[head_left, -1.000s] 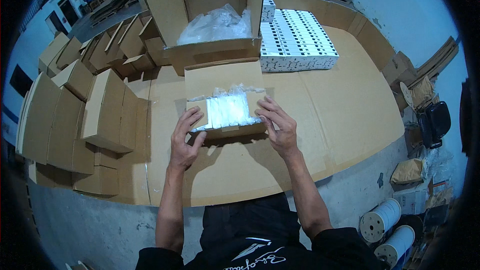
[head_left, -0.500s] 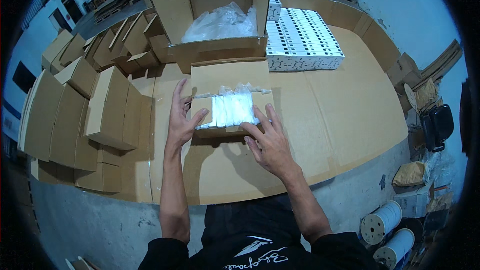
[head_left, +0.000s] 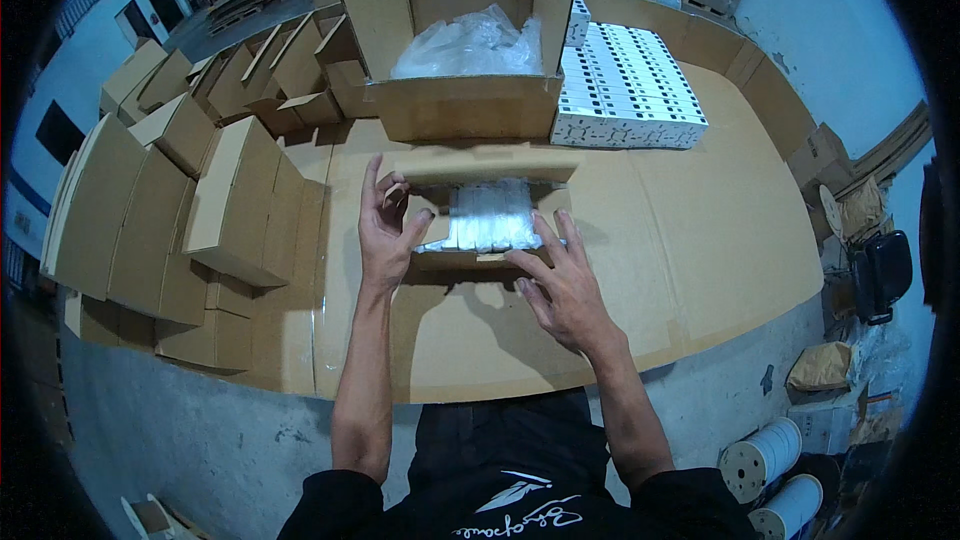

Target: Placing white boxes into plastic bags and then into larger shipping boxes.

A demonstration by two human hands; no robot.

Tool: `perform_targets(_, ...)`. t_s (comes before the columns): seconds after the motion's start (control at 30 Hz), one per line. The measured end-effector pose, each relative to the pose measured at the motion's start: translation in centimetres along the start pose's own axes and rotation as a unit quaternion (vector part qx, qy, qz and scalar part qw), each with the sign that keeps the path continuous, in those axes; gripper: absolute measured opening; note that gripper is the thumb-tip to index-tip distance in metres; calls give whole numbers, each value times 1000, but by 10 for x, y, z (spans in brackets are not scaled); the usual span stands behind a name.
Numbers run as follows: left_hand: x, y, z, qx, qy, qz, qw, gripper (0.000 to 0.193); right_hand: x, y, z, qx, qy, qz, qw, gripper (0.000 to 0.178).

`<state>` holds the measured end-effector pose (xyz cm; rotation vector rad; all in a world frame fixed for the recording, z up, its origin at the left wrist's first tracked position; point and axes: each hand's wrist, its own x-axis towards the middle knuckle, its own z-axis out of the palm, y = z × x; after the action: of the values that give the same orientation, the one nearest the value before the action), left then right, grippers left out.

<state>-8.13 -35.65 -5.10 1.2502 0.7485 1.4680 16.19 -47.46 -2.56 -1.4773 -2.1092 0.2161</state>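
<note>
On the table in front of me sits a small cardboard box (head_left: 455, 264), its lid (head_left: 480, 172) leaning forward from the back edge. Inside lies a row of several slim pieces in clear, shiny plastic (head_left: 490, 217); what they are I cannot make out. My left hand (head_left: 383, 245) stands at the box's left side, fingers up by the lid's left end and thumb by the left side of the box. At the front right corner is my right hand (head_left: 572, 298), fingers spread, with fingertips at the right end of the wrapped row. Neither hand is closed round anything.
Behind the box stands a large open carton (head_left: 470, 110) holding crumpled clear plastic (head_left: 470, 45). Rows of small white boxes (head_left: 630, 130) lie at the back right. Brown cartons (head_left: 235, 205) are stacked on the left. Cable spools (head_left: 762, 460) stand on the floor at right.
The box lid has tipped forward from standing nearly upright. Bits of plastic that stuck up behind the wrapped row no longer show. My hands keep about the same places at the box.
</note>
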Motion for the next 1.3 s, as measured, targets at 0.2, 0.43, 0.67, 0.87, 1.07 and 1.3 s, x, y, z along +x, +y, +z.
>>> perform_targets(0.2,-12,-10,-17,81,-67,96,990,32,-1,3,-3,28,-31,15,999,41)
perform_targets(0.43,-23,-14,-25,107,-108,88,984,27,-7,3,-2,1,-34,-4,999,45)
perform_targets(0.67,-21,-13,-27,109,-110,61,986,24,-27,15,17,36,165,4,986,54)
perform_targets(0.87,-22,-12,-30,121,-91,61,987,25,-10,14,23,47,256,36,965,49)
perform_targets(1.07,-23,-14,-28,114,-105,65,986,25,-8,8,31,67,336,115,933,34)
perform_targets(1.3,-23,-14,-30,124,-103,60,985,25,-2,22,25,157,343,110,920,24)
